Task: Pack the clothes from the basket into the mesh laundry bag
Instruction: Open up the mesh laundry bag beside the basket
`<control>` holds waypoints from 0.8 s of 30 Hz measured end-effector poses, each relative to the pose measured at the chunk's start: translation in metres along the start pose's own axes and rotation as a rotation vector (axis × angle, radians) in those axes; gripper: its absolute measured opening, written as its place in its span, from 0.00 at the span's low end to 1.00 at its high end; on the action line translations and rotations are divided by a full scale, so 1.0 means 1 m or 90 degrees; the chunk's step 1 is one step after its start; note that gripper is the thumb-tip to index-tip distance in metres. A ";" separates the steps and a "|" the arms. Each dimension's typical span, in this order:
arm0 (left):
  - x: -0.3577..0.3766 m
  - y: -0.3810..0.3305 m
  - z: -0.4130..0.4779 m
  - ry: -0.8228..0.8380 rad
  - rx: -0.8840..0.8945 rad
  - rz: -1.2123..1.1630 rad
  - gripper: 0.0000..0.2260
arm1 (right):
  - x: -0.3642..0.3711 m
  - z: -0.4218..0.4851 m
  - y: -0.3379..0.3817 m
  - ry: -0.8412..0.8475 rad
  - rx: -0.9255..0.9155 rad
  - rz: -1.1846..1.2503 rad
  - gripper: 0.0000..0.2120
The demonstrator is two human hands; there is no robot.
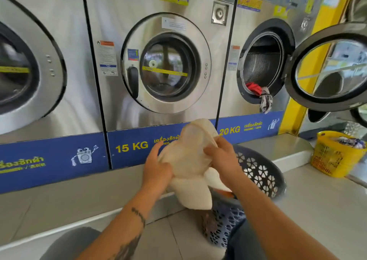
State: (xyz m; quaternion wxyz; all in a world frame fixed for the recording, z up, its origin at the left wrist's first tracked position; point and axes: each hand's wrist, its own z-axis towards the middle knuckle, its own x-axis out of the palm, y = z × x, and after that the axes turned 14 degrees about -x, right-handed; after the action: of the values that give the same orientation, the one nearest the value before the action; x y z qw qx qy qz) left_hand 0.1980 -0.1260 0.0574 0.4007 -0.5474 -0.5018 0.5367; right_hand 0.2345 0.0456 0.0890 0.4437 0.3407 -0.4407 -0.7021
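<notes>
Hands first: left hand [156,168] and right hand [222,156] are both clamped on a cream-white mesh laundry bag [188,160], held up in front of the washers, right above the dark grey perforated plastic laundry basket [260,172]. Left hand grips the bag's side with fingers closed around a bunch of fabric, right hand pinches the upper edge, looks like it's working the opening.

Progress-wise I'd call it early or middle. The bag looks puffy, so there may be something in it, but I can't tell how much. The basket is mostly hidden behind the bag and arms; I can make out a bit of brownish clothing [210,222] low in it, so there's stuff left to pack.

Around it: a row of steel front-load washers, the middle one marked 15 KG [166,61] is shut, the right one [262,61] has its door swung open with a red garment [254,88] hanging over the rim. A yellow plastic basket [335,156] full of laundry sits on the ledge to the right, well apart. Nothing really blocks the way, just tight space against the ledge.
</notes>
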 end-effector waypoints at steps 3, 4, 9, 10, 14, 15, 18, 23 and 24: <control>-0.052 -0.011 0.004 -0.141 0.101 0.034 0.30 | 0.018 -0.020 -0.013 0.170 0.015 -0.135 0.24; -0.067 -0.014 0.005 -0.174 0.143 0.063 0.28 | 0.025 -0.025 -0.018 0.222 0.016 -0.165 0.31; -0.115 -0.008 0.019 -0.269 0.251 0.167 0.22 | 0.070 -0.032 -0.042 0.357 0.014 -0.254 0.41; -0.120 -0.003 0.022 -0.277 0.253 0.176 0.21 | 0.078 -0.033 -0.048 0.382 0.009 -0.279 0.37; -0.123 0.022 0.036 -0.227 0.197 0.259 0.19 | 0.093 -0.037 -0.064 0.417 -0.031 -0.363 0.29; -0.121 0.030 0.040 -0.201 0.191 0.291 0.19 | 0.093 -0.035 -0.068 0.421 -0.036 -0.379 0.30; -0.110 0.048 0.050 -0.126 0.174 0.346 0.18 | 0.091 -0.025 -0.080 0.440 -0.039 -0.410 0.33; -0.074 0.063 0.080 0.033 0.138 0.384 0.17 | 0.072 0.007 -0.104 0.513 -0.055 -0.472 0.30; -0.064 0.064 0.085 0.060 0.141 0.387 0.18 | 0.065 0.015 -0.109 0.529 -0.060 -0.486 0.29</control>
State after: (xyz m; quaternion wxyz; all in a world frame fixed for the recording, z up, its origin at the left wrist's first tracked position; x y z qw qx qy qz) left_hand 0.1263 -0.2084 -0.0019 0.3024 -0.6492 -0.2349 0.6572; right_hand 0.1616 0.0140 -0.0112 0.3092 0.7035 -0.0424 -0.6385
